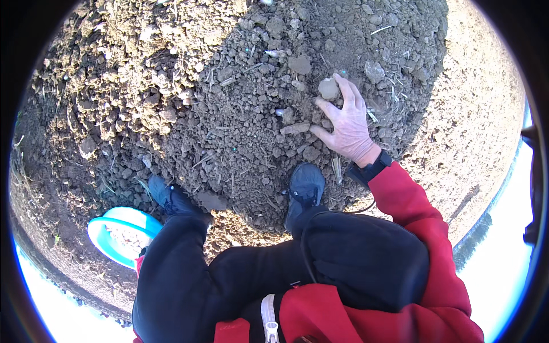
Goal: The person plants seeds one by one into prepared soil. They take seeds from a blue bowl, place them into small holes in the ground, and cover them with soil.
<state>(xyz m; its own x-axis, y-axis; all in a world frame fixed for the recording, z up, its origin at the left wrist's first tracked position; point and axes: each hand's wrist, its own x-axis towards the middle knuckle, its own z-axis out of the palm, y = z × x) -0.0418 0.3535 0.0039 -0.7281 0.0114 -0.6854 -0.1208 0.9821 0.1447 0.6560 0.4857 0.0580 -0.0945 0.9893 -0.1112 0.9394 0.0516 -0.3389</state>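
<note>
My right hand (349,124) reaches down to the tilled soil (257,107) with its fingers spread. A rounded, dusty clod or stone (328,88) lies between two of its fingertips, which touch or nearly touch it. Near the thumb tip rests a longish brown clod or stalk piece (296,128). A small whitish piece (279,112), perhaps a clove, sits in the dirt to the left of the hand. My left hand is out of view behind my left leg. A bit of red sleeve shows there, beside a blue plastic basin (98,231) holding many pale, clove-like pieces (128,238).
My two dark shoes (305,184) stand on the soil, the left one (165,193) close to the basin. Several clods, stones (374,72) and dry straw bits (337,170) litter the ground. A black cable (362,210) loops by my right knee.
</note>
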